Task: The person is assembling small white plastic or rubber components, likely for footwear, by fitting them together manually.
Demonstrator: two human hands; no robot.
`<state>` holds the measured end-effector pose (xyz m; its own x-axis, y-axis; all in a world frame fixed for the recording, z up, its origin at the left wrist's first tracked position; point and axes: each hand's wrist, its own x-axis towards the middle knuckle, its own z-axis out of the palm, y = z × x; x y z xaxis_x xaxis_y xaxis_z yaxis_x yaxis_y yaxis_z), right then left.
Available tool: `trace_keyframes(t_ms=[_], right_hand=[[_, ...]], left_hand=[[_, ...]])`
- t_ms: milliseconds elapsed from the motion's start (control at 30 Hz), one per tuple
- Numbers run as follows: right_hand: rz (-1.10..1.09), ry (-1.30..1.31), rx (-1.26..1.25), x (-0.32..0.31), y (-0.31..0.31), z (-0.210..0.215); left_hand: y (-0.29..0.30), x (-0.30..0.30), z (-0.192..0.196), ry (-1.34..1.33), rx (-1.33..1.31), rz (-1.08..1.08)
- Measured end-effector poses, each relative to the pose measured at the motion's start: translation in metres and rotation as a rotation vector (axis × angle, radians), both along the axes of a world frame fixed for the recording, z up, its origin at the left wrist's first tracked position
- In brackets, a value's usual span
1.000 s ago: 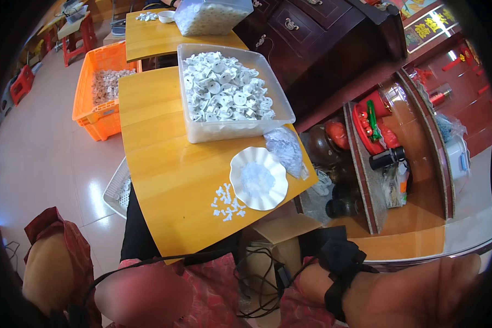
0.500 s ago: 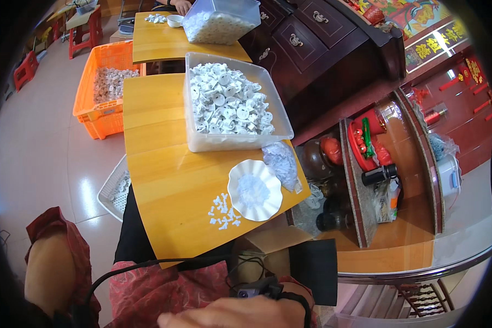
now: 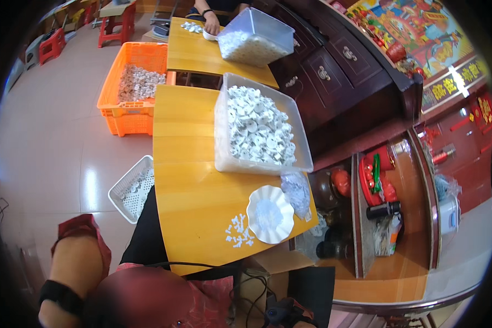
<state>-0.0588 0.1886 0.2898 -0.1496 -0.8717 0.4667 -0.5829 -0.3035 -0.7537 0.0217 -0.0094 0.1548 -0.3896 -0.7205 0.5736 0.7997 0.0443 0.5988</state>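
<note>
Low at the left edge of the lap, only a bit of my left hand (image 3: pixel 52 317) shows below a black wrist strap (image 3: pixel 63 295); its fingers are cut off. My right hand lies below the picture, with only a black wrist-worn device (image 3: pixel 284 314) in view. Ahead, on the yellow wooden table (image 3: pixel 188 191), a white scalloped bowl (image 3: pixel 252 218) holds small translucent pieces. Beside it lie several small white plastic pieces (image 3: pixel 239 232) and a clear bag of pieces (image 3: pixel 296 191). Behind stands a clear plastic bin (image 3: pixel 218 147) heaped with white plastic parts (image 3: pixel 259 126). Neither hand touches these.
An orange crate (image 3: pixel 128 112) of parts and a white basket (image 3: pixel 115 191) stand on the floor to the left. Across a second table, another person's hand (image 3: pixel 211 23) is at a small white bowl, next to a clear bin (image 3: pixel 257 44). Dark drawers and shelves line the right.
My right hand has dropped out at the lower edge. The view has shifted, so the table sits further right and lower. The other person's hand now reaches the small bowl.
</note>
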Motion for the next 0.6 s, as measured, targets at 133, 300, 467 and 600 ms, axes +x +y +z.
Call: trace_keyframes(t_ms=[133,300,467,600], right_hand=[[-0.194,0.354,-0.193,-0.02,-0.013,-0.012],[-0.849,0.655,-0.138,-0.109,-0.066,-0.071],[-0.886,0.522,0.163,-0.25,-0.081,-0.147],[-0.887,0.613,0.241,-0.29,-0.091,-0.169]], left_hand=[[-0.011,0.01,0.001,0.012,-0.025,0.102],[-0.015,0.026,-0.004,0.035,-0.036,0.204],[-0.017,0.005,-0.078,-0.303,0.229,-0.078],[-0.014,0.004,-0.117,-0.59,0.417,-0.334]])
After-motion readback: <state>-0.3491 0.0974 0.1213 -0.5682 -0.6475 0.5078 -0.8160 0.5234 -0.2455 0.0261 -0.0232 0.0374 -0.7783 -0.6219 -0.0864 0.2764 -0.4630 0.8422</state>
